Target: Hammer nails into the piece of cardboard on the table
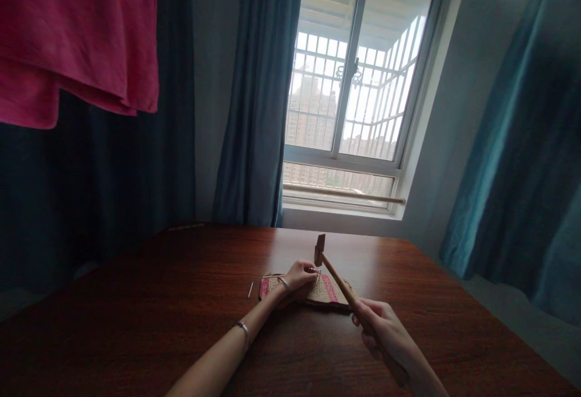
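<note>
My right hand (384,327) is wrapped round the wooden handle of a small hammer (338,279). The hammer's dark head is raised just above a flat perforated board (324,291) with pink and tan areas, which lies on the wooden table (181,324). My left hand (299,275) rests on the board with its fingers pinched at a small thin thing, perhaps a nail, right under the hammer head. There is a bracelet on my left wrist.
A thin metal pin (250,289) lies on the table left of the board. Behind the table are a barred window (354,94), blue curtains (258,94) on both sides, and a pink cloth (77,34) hanging at the upper left.
</note>
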The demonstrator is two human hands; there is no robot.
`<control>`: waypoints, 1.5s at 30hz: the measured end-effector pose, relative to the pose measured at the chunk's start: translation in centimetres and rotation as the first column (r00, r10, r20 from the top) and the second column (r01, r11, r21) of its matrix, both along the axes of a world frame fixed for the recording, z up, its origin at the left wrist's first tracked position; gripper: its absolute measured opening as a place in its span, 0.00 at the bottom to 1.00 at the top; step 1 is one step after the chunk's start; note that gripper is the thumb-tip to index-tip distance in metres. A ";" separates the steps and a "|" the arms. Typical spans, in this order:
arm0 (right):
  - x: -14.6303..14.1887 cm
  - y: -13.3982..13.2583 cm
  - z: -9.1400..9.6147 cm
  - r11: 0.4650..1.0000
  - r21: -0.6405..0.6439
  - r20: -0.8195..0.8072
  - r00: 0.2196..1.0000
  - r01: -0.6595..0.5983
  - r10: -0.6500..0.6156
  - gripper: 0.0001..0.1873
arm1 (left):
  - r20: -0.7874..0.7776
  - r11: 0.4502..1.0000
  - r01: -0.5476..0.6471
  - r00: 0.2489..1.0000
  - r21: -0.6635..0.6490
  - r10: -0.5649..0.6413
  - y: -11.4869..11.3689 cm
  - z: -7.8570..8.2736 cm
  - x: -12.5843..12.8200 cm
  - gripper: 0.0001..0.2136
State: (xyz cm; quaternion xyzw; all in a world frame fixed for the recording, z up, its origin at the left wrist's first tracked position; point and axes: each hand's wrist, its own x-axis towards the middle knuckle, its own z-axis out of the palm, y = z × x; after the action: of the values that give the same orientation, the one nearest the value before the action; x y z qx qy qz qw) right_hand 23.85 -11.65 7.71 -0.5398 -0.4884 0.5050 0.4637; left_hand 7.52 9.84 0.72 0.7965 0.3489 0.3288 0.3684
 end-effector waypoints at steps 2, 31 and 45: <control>0.0 -0.1 0.0 1.000 0.016 -0.017 1.000 0.020 -0.020 0.24 | 0.027 1.000 0.028 0.999 0.001 -0.028 0.2 -0.2 0.0 0.13; 0.0 -0.1 0.3 1.000 -0.006 -0.002 1.000 0.012 -0.012 0.25 | -0.050 0.996 -0.020 0.998 0.084 0.024 0.5 -0.6 -0.6 0.12; -0.7 0.2 -0.5 1.000 0.017 -0.040 0.999 0.003 -0.002 0.26 | -0.024 0.997 -0.016 1.000 0.082 0.018 0.7 -1.0 -0.5 0.13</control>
State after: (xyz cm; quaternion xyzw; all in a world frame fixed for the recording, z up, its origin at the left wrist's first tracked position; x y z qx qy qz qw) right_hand 23.18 -11.47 7.17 -0.5261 -0.4827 0.5111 0.4786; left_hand 7.02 10.51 -0.24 0.8118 0.3465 0.3362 0.3285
